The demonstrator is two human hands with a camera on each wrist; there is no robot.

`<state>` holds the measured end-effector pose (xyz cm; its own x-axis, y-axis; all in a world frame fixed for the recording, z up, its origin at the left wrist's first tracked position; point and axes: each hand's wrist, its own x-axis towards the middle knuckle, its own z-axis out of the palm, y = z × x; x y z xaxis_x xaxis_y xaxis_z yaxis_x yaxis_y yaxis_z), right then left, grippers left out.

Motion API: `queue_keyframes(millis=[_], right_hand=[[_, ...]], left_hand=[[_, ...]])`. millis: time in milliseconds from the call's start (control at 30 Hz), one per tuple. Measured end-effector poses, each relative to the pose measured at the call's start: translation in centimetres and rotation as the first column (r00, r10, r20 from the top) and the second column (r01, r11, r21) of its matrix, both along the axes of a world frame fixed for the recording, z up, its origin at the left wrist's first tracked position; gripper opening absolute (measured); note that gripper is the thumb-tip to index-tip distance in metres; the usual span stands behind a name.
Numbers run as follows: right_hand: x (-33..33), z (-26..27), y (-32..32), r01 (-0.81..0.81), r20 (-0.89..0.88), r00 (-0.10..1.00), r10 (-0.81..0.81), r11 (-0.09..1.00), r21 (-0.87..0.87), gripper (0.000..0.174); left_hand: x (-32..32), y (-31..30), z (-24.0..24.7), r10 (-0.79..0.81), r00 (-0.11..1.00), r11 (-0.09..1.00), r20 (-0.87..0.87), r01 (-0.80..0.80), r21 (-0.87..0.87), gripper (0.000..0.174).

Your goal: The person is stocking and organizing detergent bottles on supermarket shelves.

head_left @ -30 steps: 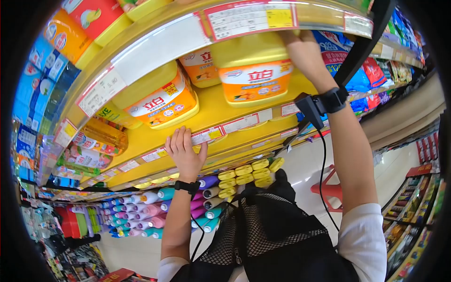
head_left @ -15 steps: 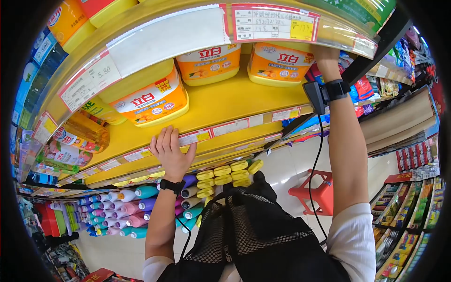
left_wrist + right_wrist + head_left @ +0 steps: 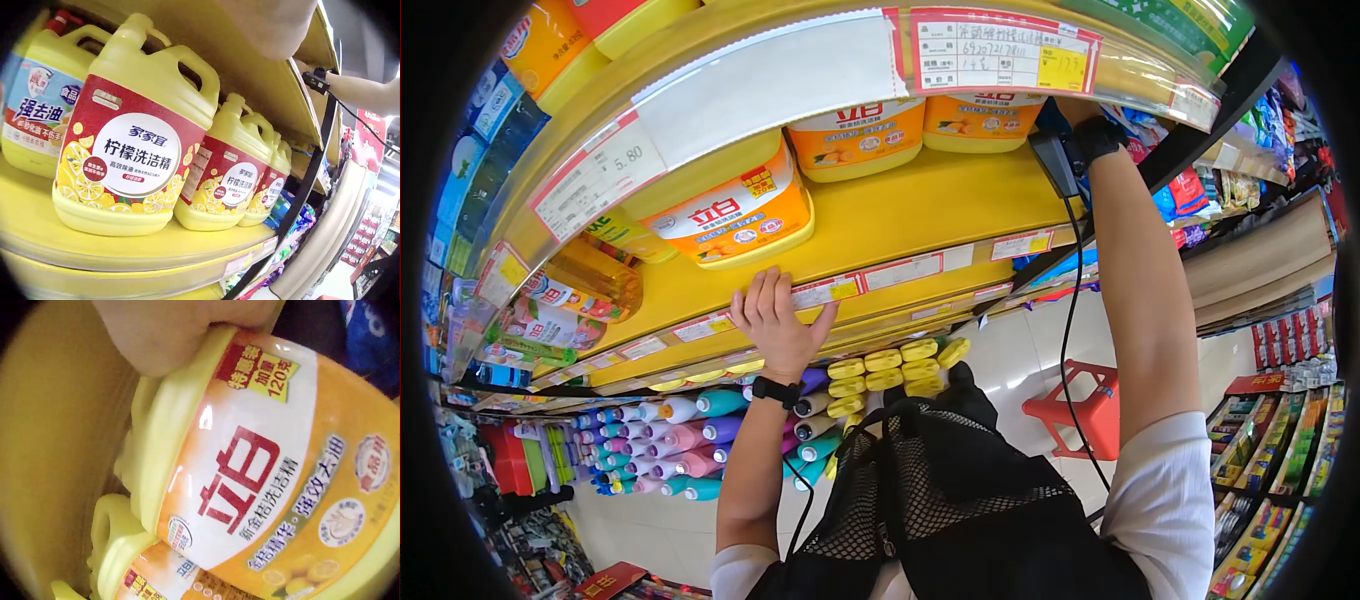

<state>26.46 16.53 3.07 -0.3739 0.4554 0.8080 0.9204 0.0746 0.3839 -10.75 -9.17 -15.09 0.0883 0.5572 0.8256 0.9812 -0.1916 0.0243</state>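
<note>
My left hand rests on the front edge of a yellow shelf, fingers straight; its underside shows in the left wrist view. In front of it stands a yellow detergent jug with an orange and white label. My right hand is at the upper part of another such jug, at the right end of the row. Its fingers are out of sight, so whether they grip that jug I cannot tell. Between these two stands a third jug. In the head view the upper shelf hides the jugs' tops.
The upper shelf's edge, with price tags, overhangs the right hand. A dark upright stands beside the right arm. Red-labelled jugs fill the shelf below. A red stool and rows of bottles stand on the floor.
The right-hand jug, earlier farther forward, went back and right, then left against its neighbour. My right hand moved with it, deeper under the upper shelf. The left hand stays on the edge.
</note>
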Motion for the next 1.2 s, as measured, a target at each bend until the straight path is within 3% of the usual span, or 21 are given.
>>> queue_keyframes(millis=[133, 233, 300, 367, 433, 533, 633, 667, 767, 867, 900, 967, 1033, 1133, 1167, 1200], right_hand=[[-0.7, -2.1, 0.8, -0.276, -0.359, 0.904, 0.233, 0.958, -0.075, 0.037], [-1.5, -4.8, -1.0, -0.587, -0.743, 0.541, 0.395, 0.809, 0.002, 0.039], [-3.5, -5.0, -6.2, -0.664, -0.912, 0.269, 0.309, 0.745, 0.056, 0.044], [-3.5, -9.4, -7.9, -0.583, -0.879, 0.376, 0.294, 0.812, 0.022, 0.046], [-4.6, -11.3, -11.6, -0.549, -0.912, 0.383, 0.144, 0.830, -0.100, 0.040], [-6.0, -11.0, -15.4, -0.624, -0.871, 0.435, 0.230, 0.774, -0.107, 0.029], [-6.1, -11.9, -16.4, -0.532, -0.653, 0.698, 0.294, 0.823, -0.198, 0.019], [-6.4, -12.3, -16.7, -0.492, -0.602, 0.731, 0.321, 0.859, -0.139, 0.011], [-6.7, -13.0, -17.3, -0.482, -0.549, 0.744, 0.380, 0.875, -0.048, 0.011], [-7.1, -13.5, -17.3, -0.461, -0.576, 0.742, 0.343, 0.885, -0.068, 0.013], [-7.2, -13.4, -17.4, -0.459, -0.579, 0.743, 0.336, 0.885, -0.074, 0.013], [-8.0, -12.4, -17.8, -0.555, -0.633, 0.698, 0.335, 0.812, -0.182, 0.020], [-10.2, -10.4, -18.5, -0.682, -0.734, 0.607, 0.304, 0.674, -0.284, 0.027], [-14.7, -6.9, -18.7, -0.824, -0.712, 0.490, 0.503, 0.533, -0.191, 0.043], [-16.1, -5.5, -18.7, -0.847, -0.753, 0.480, 0.451, 0.462, -0.263, 0.053], [-17.4, -4.1, -18.4, -0.864, -0.784, 0.475, 0.400, 0.383, -0.328, 0.063]], left_hand=[[0.4, -0.7, 1.2, -0.029, 0.999, 0.998, 0.021, 0.030, -0.061, 0.074], [0.2, -1.6, 2.6, -0.080, 0.996, 0.986, 0.034, 0.084, -0.145, 0.075], [-0.1, -2.2, 3.4, -0.111, 0.993, 0.972, 0.043, 0.117, -0.204, 0.075], [-0.3, -2.7, 3.9, -0.133, 0.989, 0.954, 0.058, 0.143, -0.265, 0.075], [-0.6, -2.8, 3.7, -0.154, 0.983, 0.960, 0.101, 0.173, -0.219, 0.075], [-0.8, -2.9, 4.2, -0.144, 0.962, 0.969, 0.233, 0.185, -0.163, 0.075], [-1.8, -1.9, 5.6, -0.098, 0.883, 0.986, 0.459, 0.149, -0.077, 0.074], [-2.4, -1.3, 6.2, -0.082, 0.836, 0.991, 0.543, 0.127, -0.047, 0.073], [-4.4, 0.7, 8.2, -0.086, 0.768, 0.996, 0.635, 0.088, 0.028, 0.072], [-6.5, 2.3, 9.7, -0.253, 0.506, 0.915, 0.824, 0.401, 0.035, 0.069], [-6.6, 2.5, 10.2, -0.260, 0.474, 0.890, 0.841, 0.455, 0.019, 0.067], [-6.7, 2.8, 11.3, -0.273, 0.407, 0.833, 0.872, 0.554, 0.002, 0.061], [-6.6, 2.8, 12.5, -0.172, 0.414, 0.844, 0.894, 0.531, -0.083, 0.056], [-7.5, 3.4, 12.8, -0.129, 0.327, 0.794, 0.936, 0.600, -0.100, 0.050], [-7.8, 3.2, 13.1, -0.132, 0.281, 0.768, 0.951, 0.636, -0.081, 0.049], [-7.8, 2.8, 13.5, -0.106, 0.317, 0.772, 0.943, 0.623, -0.123, 0.041]])
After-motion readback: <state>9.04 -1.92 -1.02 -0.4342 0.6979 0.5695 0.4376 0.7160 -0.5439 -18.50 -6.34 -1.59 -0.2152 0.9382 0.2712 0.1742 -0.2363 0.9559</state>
